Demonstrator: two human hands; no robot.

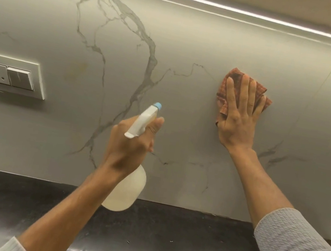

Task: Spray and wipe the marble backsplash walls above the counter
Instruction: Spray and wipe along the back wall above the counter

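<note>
The right hand [238, 118] lies flat with fingers spread, pressing a reddish cloth [227, 96] against the marble wall [197, 42], to the right of the dark veins. The left hand [128, 145] has its grip clamped around the neck of a spray bottle [126, 189], held clear of the wall, its blue-tipped nozzle aimed up toward it. A white socket and switch plate [10, 74] sits on the wall at far left. Below runs the dark tabletop [163, 231].

No readable text, label, brand or number shows on anything here.
</note>
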